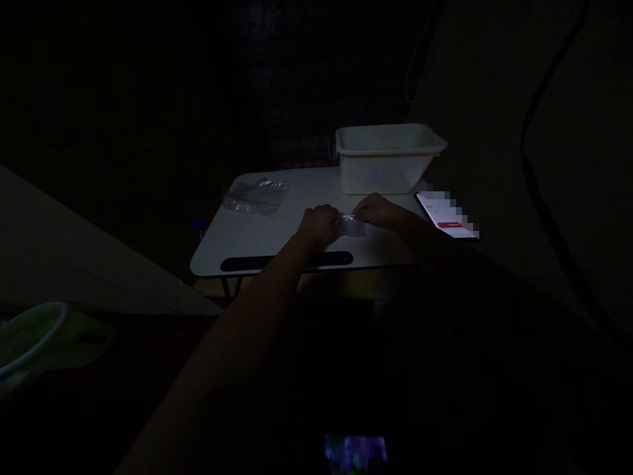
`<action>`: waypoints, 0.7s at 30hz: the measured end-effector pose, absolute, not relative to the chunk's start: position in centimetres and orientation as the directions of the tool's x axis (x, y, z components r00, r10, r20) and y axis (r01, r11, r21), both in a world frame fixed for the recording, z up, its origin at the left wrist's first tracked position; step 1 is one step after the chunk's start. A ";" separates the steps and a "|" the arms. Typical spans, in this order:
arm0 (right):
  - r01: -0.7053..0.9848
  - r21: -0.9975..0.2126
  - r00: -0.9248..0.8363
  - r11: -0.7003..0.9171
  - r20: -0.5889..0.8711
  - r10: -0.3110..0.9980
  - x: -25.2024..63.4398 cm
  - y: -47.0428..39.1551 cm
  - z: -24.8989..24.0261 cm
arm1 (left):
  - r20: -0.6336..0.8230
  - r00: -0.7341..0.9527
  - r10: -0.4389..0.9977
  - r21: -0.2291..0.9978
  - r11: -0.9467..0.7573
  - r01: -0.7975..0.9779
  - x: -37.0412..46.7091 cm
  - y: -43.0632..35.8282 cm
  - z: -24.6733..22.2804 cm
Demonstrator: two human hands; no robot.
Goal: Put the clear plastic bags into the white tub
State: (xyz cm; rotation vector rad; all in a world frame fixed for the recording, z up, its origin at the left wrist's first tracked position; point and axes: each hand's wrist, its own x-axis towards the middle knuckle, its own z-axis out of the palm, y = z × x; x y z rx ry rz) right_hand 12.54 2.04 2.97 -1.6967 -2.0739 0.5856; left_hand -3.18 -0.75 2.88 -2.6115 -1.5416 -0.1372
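A small clear plastic bag [353, 227] lies on the white table between my two hands. My left hand [320, 224] is closed at its left edge, fingers curled on the plastic. At the bag's upper right corner, my right hand [376, 211] pinches the edge. What the bag contains, if anything, is too dark to make out. A larger clear plastic bag [260, 196] lies crumpled on the left side of the table. Behind my right hand stands a white plastic tub [380, 173], its inside mostly hidden.
The small white folding table [217, 247] has a black slot [247, 263] along its front edge. A lit phone [445, 214] lies by the right edge. A green basket [54, 336] stands low at left. A dark cable [527, 138] hangs on the right. The room is very dark.
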 end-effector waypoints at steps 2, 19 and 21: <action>0.812 -0.567 -0.151 0.135 0.019 0.988 12.5 2.0 3.1 | 0.131 0.478 0.869 -0.046 -0.476 0.878 -3.2 -0.8 2.9; 0.871 -0.131 -0.406 0.474 0.353 0.843 13.3 -1.3 1.4 | 0.249 0.161 0.955 0.060 -0.181 0.982 -4.2 -1.0 3.6; 0.869 -0.175 -0.384 0.462 0.351 0.854 13.8 -1.2 1.1 | 0.251 0.173 0.952 0.058 -0.193 0.979 -4.2 -0.9 3.4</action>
